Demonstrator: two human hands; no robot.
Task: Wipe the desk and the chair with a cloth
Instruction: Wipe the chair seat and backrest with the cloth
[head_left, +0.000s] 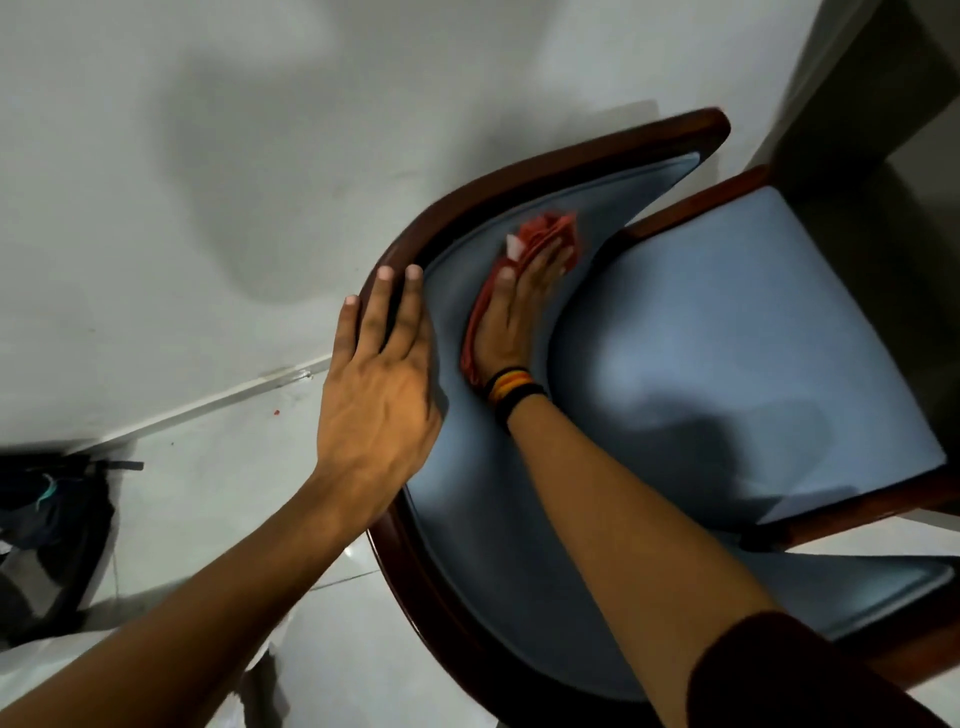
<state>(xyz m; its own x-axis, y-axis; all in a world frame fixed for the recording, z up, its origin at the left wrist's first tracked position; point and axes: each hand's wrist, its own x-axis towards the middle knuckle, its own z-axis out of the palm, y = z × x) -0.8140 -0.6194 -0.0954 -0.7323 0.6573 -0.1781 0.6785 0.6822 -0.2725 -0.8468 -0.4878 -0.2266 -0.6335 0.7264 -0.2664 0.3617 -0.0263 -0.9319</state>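
A chair (727, 332) with a blue padded seat, a curved blue backrest and a dark red-brown wooden frame fills the right half of the view. My left hand (382, 374) lies flat over the top rail of the backrest, fingers spread and draped across the wood. My right hand (511, 317) presses a crumpled red cloth (545, 236) against the inner blue padding of the backrest; the cloth sticks out past my fingertips and along the hand's left side. Striped bands circle my right wrist. No desk top is visible.
A white wall (234, 156) stands close behind the chair, meeting a pale tiled floor (208, 493). A dark bag (57, 514) lies on the floor at the left edge. A grey-beige furniture panel (872, 93) rises at the top right beside the chair's seat.
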